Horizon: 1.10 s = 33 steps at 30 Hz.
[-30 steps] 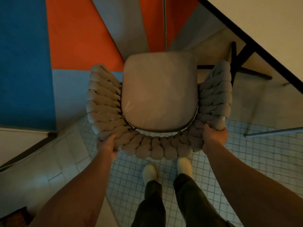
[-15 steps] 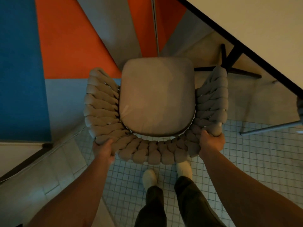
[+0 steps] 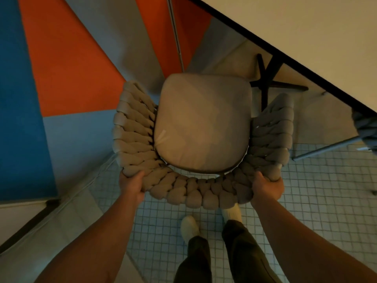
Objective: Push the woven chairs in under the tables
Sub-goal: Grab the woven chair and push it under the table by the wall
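**Chair gripped, not yet under the table**

The taupe chair with a thick braided back and arms and a smooth padded seat [image 3: 202,123] stands in the middle of the view. It is wholly clear of the white table top with a dark edge [image 3: 306,27], which crosses the upper right corner. The chair's right arm lies near the table's black cross-shaped foot [image 3: 265,78].

The push looks barely begun. The seat probably has to go forward and to the right before any of it is under the table top.

The left hand [image 3: 131,185] grips the braid at the back's rear left corner. The right hand [image 3: 267,187] grips the rear right, and both hands curl round the rim.

Small white floor tiles [image 3: 326,190] lie underfoot. A sliver of a second grey woven chair [image 3: 367,127] shows at the right edge, and I cannot tell whether it is tucked in.
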Each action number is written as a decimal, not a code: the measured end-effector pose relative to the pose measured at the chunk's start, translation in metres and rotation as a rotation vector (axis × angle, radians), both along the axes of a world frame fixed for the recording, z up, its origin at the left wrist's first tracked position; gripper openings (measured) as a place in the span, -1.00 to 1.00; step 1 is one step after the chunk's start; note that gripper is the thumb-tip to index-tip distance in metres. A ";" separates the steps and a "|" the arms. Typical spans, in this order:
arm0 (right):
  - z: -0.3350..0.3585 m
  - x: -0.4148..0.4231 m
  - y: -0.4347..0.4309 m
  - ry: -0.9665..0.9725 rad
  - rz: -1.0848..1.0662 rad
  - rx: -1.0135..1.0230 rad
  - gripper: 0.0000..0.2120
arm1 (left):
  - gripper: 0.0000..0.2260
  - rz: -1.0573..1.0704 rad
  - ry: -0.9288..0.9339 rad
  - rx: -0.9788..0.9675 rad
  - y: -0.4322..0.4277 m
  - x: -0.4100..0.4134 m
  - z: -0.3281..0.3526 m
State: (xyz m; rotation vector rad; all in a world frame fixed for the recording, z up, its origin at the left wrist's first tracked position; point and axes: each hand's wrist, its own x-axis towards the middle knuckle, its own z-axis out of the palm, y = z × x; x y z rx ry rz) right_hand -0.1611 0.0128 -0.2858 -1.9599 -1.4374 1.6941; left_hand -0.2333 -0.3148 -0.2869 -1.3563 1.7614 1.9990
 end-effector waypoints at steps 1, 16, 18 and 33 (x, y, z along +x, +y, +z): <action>0.000 0.000 0.001 0.009 -0.001 -0.005 -0.53 | -0.50 0.004 -0.010 -0.007 0.000 -0.001 -0.002; 0.002 0.006 -0.016 0.008 0.004 0.057 -0.48 | -0.51 -0.044 -0.028 -0.025 -0.004 0.000 -0.006; 0.003 0.006 -0.015 0.007 0.016 0.044 -0.47 | -0.49 -0.048 -0.033 -0.052 -0.004 0.000 -0.002; 0.012 0.004 -0.021 -0.085 -0.004 0.037 -0.45 | -0.37 -0.198 -0.130 0.081 -0.036 -0.019 -0.001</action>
